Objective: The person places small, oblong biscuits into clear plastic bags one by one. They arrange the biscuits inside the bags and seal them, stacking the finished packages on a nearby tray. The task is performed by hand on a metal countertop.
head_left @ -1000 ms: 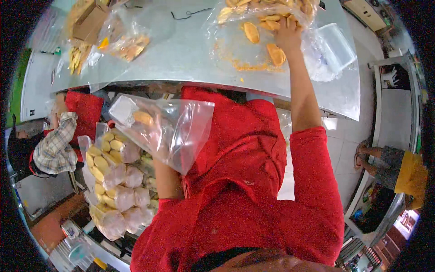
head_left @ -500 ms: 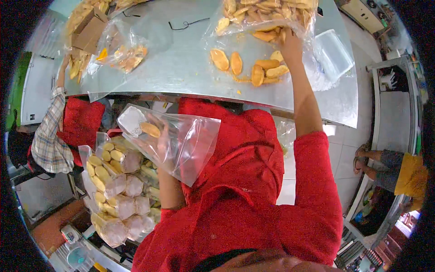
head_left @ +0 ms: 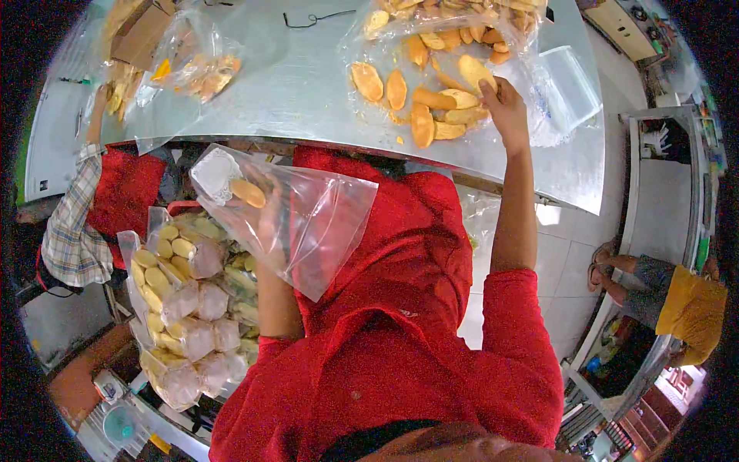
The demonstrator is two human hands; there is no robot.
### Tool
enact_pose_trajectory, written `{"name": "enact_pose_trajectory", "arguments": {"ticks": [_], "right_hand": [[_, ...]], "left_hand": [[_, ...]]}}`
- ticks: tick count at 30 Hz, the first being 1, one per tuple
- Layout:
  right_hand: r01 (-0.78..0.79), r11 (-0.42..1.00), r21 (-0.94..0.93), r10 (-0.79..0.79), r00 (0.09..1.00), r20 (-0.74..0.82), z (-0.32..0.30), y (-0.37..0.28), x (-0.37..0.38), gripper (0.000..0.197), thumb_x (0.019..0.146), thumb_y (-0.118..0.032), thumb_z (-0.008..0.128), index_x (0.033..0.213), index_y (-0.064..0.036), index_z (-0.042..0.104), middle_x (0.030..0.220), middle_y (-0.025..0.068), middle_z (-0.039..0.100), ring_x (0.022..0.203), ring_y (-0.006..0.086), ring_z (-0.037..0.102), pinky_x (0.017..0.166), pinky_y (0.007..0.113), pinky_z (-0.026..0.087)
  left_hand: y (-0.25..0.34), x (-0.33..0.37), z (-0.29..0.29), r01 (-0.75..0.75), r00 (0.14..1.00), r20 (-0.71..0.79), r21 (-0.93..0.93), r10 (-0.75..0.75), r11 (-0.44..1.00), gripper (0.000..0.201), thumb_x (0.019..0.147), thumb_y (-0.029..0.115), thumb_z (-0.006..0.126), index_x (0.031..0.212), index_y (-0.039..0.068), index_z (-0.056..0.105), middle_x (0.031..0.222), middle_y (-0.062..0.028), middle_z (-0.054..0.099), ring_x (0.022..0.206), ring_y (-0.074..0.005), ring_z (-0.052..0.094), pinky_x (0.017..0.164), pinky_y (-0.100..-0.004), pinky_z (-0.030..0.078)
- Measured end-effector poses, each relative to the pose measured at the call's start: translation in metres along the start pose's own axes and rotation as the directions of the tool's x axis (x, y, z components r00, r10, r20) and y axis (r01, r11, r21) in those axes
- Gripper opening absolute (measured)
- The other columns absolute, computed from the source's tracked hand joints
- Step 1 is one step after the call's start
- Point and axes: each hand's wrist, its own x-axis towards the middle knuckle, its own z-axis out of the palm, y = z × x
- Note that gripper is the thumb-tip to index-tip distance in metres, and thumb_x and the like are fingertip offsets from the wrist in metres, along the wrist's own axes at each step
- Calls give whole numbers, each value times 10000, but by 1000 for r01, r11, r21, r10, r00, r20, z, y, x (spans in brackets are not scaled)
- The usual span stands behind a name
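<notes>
My left hand grips a clear plastic bag over my lap, and its fingers show only through the film. Inside the bag lie a white paper-like piece and one oval golden biscuit. At the table's near right, my right hand pinches another oval biscuit between thumb and fingers. Below it, several loose biscuits lie on the metal table. Just beyond them is the mouth of a large clear bag full of biscuits.
Filled bags of biscuits are stacked at my left. A clear plastic container stands right of my right hand. Far left are a cardboard box, another bag and a co-worker's plaid sleeve. Another person is at right.
My right hand has come out of the large bag toward me, with a biscuit in its fingers. My left hand still holds the clear bag, slightly farther up and left in view.
</notes>
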Motion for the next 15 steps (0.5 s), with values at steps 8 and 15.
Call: {"name": "enact_pose_trajectory", "arguments": {"ticks": [8,15], "right_hand": [[-144,895,421,46,971,235,-8,-21,-19,407,892,-332,656,1163,-30,619,976,49,649,880,131,585,787,272,457],[324,804,-499,-424,900,-98,21,12,100,418,885,-339,601,1243,-130,545,1115,216,631,1016,367,613,866,424,479]], "left_hand": [[-2,6,16,-142,988,-49,111,148,984,654,806,570,639,1285,141,524,1235,-73,564,1137,-271,515,942,-525,339],[3,7,-4,34,999,29,-92,-32,995,648,775,486,710,1280,126,523,1232,-78,585,1179,-285,523,991,-543,302]]}}
